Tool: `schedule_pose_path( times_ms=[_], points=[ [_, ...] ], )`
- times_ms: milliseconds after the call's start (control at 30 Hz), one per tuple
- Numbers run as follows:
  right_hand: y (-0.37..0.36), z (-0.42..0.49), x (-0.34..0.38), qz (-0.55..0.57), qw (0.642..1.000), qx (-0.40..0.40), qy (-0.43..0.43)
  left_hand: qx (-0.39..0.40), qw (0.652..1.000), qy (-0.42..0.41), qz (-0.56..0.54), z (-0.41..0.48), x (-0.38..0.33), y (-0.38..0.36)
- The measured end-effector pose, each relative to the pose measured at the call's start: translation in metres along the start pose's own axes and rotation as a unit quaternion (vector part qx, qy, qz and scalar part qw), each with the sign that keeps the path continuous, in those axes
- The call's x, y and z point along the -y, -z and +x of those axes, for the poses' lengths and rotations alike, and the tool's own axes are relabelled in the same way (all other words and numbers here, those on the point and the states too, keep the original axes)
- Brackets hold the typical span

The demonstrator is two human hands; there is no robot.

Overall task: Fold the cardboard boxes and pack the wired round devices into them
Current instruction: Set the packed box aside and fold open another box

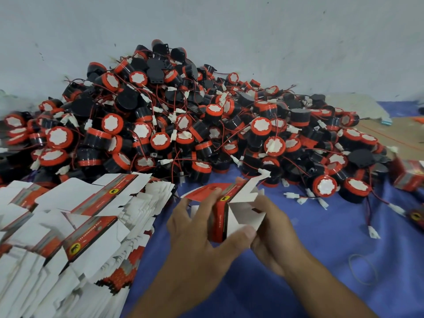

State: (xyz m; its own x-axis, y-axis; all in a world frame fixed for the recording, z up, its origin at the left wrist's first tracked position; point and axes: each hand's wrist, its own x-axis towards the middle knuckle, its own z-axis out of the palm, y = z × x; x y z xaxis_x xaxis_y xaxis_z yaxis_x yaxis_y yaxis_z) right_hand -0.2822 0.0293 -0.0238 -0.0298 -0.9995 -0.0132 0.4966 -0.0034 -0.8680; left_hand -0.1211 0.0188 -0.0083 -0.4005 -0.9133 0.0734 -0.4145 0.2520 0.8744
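Head view: a half-formed cardboard box (219, 216), red and black with white inner flaps, is held between both hands just above a blue cloth (332, 246). The left hand (195, 230) is clamped on the box: its fingers are curled over the red face and its thumb is stretched along the near edge to the white flap. The right hand (274, 228) is closed around the open white flaps at the box's right end, its fingers curled against the card. The two hands are touching at the near corner of the box, and one white flap is seen standing up at the far end.

Beyond the hands, a large heap of round devices (183, 125) is piled against a pale wall (229, 31); black bodies, orange rims, white faces and thin red wires with white plugs can be made out. To the left of the left hand, a spread stack of flat boxes (68, 228) is laid out unfolded. Well to the right of the right hand, a folded box (407, 177) is seen at the frame edge. Near the right forearm, a thin rubber band (349, 263) is lying on the cloth.
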Motion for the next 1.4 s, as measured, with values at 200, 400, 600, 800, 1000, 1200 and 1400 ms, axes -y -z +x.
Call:
schedule_pose_path(
  times_ms=[200, 400, 600, 800, 1000, 1200, 1400],
  points=[
    [0.005, -0.001, 0.003, -0.067, 0.997, -0.01, 0.026, -0.011, 0.992, -0.04, -0.119, -0.001, -0.003, 0.001],
    [0.004, -0.003, -0.002, -0.166, 0.985, 0.008, 0.05, -0.026, 0.996, -0.06, -0.054, 0.006, 0.012, -0.005],
    [0.006, -0.003, 0.004, -0.27, 0.962, 0.028, 0.038, -0.149, 0.988, -0.035, 0.036, 0.016, 0.019, 0.015],
    [-0.005, -0.005, 0.009, -0.248, 0.966, -0.067, 0.038, -0.01, 0.971, -0.237, 0.019, 0.01, 0.01, 0.021],
    [-0.008, -0.004, 0.013, -0.182, 0.979, -0.088, -0.002, 0.001, 0.951, -0.309, -0.01, 0.005, -0.002, 0.01],
    [-0.009, -0.005, 0.011, -0.056, 0.993, -0.069, -0.079, 0.02, 0.962, -0.254, 0.1, 0.004, 0.0, 0.001],
    [-0.019, -0.008, 0.009, -0.066, 0.996, -0.031, -0.05, -0.024, 0.975, -0.219, 0.021, 0.006, 0.002, -0.001]
  ],
)
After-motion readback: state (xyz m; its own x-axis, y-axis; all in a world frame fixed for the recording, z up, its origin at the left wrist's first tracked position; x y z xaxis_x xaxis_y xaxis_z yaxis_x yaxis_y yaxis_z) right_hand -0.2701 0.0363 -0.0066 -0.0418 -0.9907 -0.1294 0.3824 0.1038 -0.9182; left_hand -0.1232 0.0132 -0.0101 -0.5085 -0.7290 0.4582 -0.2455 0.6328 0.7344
